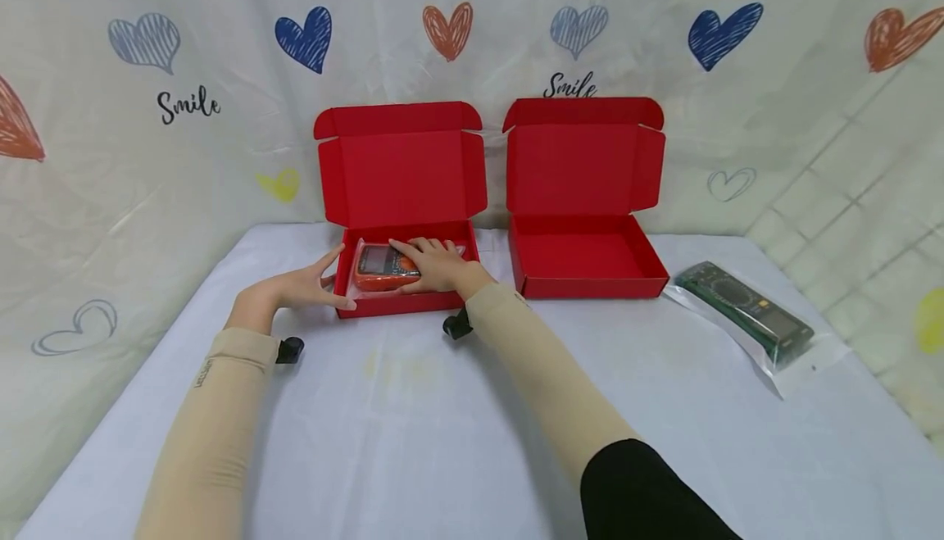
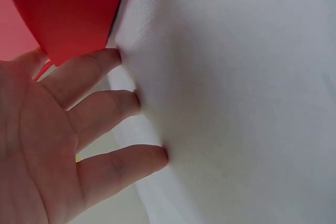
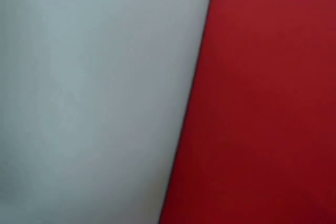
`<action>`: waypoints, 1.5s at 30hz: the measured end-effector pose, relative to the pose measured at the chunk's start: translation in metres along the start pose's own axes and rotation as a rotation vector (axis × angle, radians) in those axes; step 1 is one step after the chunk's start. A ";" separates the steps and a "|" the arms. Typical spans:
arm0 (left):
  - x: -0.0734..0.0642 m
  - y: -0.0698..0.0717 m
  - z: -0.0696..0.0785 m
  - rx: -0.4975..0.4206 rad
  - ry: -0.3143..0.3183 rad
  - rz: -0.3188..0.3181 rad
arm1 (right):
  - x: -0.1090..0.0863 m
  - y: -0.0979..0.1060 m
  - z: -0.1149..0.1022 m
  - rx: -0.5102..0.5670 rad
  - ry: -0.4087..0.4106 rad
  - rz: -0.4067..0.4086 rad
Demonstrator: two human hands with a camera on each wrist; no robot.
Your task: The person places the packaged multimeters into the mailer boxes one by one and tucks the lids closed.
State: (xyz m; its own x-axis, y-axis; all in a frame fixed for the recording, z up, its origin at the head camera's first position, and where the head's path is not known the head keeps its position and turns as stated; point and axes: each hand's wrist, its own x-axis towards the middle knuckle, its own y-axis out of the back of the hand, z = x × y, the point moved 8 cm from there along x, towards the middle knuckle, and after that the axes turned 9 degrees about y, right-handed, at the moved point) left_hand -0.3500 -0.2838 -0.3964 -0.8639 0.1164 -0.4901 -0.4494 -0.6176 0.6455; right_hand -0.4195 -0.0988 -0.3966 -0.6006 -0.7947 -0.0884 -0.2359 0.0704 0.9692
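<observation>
An orange multimeter [image 1: 379,268] in clear plastic wrap lies inside the left red box [image 1: 406,304], whose lid stands up. My right hand [image 1: 437,265] rests on the multimeter's right part with spread fingers, hiding that end. At the box's left side, my left hand [image 1: 298,286] has its fingers apart; the thumb touches the front left corner. In the left wrist view, several fingers [image 2: 113,169] of that hand reach down to the white cloth beside the red box wall [image 2: 68,14]. The right wrist view shows only the red box front [image 3: 257,108] and cloth, no hand.
A second red box [image 1: 590,288] with its lid raised stands to the right, its inside bare. Farther right, a green multimeter [image 1: 745,306] in a clear plastic bag lies on the white tablecloth [image 1: 383,442]. A curtain printed with hearts [image 1: 450,30] hangs behind the boxes.
</observation>
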 end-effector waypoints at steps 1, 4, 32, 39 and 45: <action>-0.001 0.000 0.000 0.004 0.002 -0.002 | 0.000 0.000 0.000 0.004 0.006 -0.004; 0.000 -0.001 -0.001 0.011 0.006 -0.007 | -0.002 -0.001 0.001 0.036 0.022 -0.011; -0.003 0.030 0.018 0.090 -0.008 0.282 | -0.068 0.064 0.053 0.650 -0.159 0.594; -0.006 0.055 0.025 -0.064 -0.075 0.469 | -0.086 0.068 0.078 0.762 -0.289 0.745; -0.006 0.081 0.021 -0.292 -0.075 0.672 | -0.091 0.059 0.092 0.775 -0.451 0.719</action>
State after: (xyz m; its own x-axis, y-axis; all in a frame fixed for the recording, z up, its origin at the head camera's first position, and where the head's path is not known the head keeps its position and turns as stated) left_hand -0.3857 -0.3185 -0.3287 -0.9496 -0.3133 0.0044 0.2521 -0.7553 0.6049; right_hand -0.4495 0.0331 -0.3525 -0.9687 -0.1434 0.2024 -0.0408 0.8969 0.4404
